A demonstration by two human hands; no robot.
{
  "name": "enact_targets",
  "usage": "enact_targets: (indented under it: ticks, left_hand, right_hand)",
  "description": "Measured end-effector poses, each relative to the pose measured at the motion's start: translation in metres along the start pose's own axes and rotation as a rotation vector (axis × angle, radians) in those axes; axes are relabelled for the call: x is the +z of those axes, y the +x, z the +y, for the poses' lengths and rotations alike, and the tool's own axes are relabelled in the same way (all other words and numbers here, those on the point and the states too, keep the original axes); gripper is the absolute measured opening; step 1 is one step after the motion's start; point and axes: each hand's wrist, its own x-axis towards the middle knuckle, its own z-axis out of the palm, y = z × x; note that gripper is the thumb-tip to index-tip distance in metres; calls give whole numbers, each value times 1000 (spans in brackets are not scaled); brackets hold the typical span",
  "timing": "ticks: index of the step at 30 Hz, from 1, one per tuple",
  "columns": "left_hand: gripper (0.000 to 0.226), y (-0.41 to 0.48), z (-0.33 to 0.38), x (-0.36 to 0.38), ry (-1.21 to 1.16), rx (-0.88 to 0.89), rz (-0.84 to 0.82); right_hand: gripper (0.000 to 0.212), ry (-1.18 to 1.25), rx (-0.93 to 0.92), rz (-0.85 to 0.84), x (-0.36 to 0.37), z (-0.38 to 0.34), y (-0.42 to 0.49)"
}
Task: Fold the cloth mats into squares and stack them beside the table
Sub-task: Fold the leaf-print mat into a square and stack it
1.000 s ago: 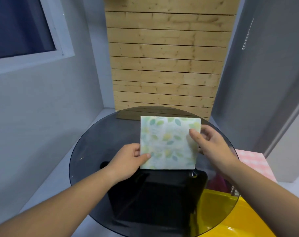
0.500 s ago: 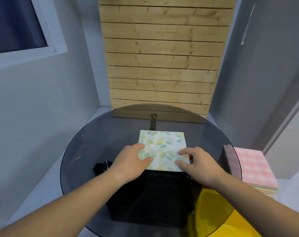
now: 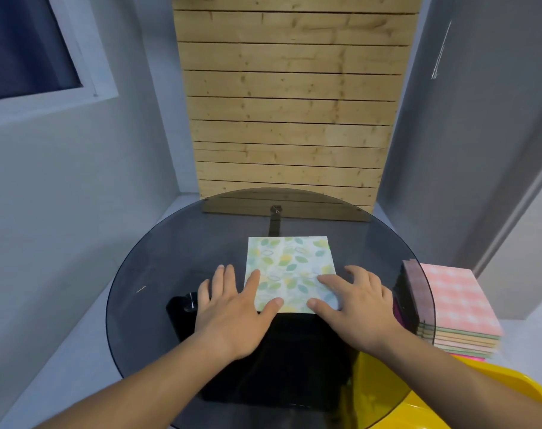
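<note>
On the glass table (image 3: pixel 176 258) | folded mat (image 3: pixel 290 267) lies square near the middle | left hand (image 3: pixel 232 311) and right hand (image 3: pixel 359 305) — both flat, fingers spread — press its near corners, likely setting the crease | stack (image 3: pixel 455 298) sits beside the table, right.

**Lighting and picture quality**

Even, soft indoor light, moderately bright. Dark window (image 3: pixel 25 48) at upper left. Faint sheen on the tinted glass surface (image 3: pixel 170 258). Wide-angle bending of straight lines at frame edges. Slight motion blur on stacked mats (image 3: pixel 455 298) at right edge.
</note>
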Motion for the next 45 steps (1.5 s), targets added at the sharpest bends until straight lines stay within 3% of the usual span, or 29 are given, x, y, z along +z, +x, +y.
enact_targets:
  ticks: [7,15,21,26,28,30,32,37,45]
  left_hand:
    - [67,8,-19,-8,3,55,-89]
    - [68,7,-36,-19,-147,126,-98]
    - [52,15,-21,-38,-533,106,61]
    - [68,34,-12,-46,-641,-79,57]
    - [57,37,-8,-52,-725,-141,24]
    - [28,40,-3,-55,-774,-176,1]
    - [15,44,-2,-56,-770,-190,13]
    - [10,46,-2,-52,-831,-220,-19]
    - [20,36,7,-47,-795,-137,-64]
  right_hand:
    - [42,29,-63,-179,-15,33,4]
    - [36,80,-46,-200,-19,40,4]
    - [28,449,19,12,-28,20,13]
    - [16,633,136,83,-33,-7,30]
    - [15,692,206,55,-36,-14,35]
    - [11,753,261,28,-38,-17,39]
    - [14,776,303,10,-39,-18,42]
    - [29,794,359,-51,-35,-15,43]
    - [44,647,231,6,-27,-7,25]
